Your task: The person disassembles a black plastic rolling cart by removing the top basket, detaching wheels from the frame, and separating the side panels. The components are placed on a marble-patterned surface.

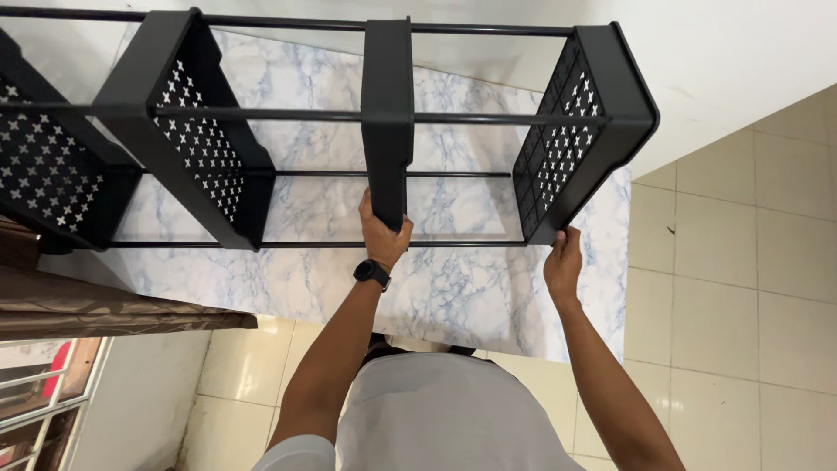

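I look straight down at a black rack (pixel 349 118) lying on its side across a marble-patterned table (pixel 453 296). Its long axis runs left to right, thin rods (pixel 462 118) linking four trays that stand on edge.

My left hand (pixel 382 234) is clamped on the near edge of the third tray (pixel 388 105), a plain black panel seen edge-on, fingers wrapped around its lower end; a dark watch (pixel 371 273) sits on that wrist. My right hand (pixel 563 262) is at the bottom corner of the end tray (pixel 582 131), the one with cross-shaped holes, fingers curled up against it. I cannot tell whether that hand truly grips or only rests there.

The rack lies directly ahead of both hands, and both touch its near side, the right at its very end.

Two more perforated trays (pixel 200 139) sit further left, well apart from either hand. The table stands against a white wall (pixel 741 52); pale floor tiles (pixel 750 288) lie to the right, and a brown curtain (pixel 105 310) hangs at the lower left.
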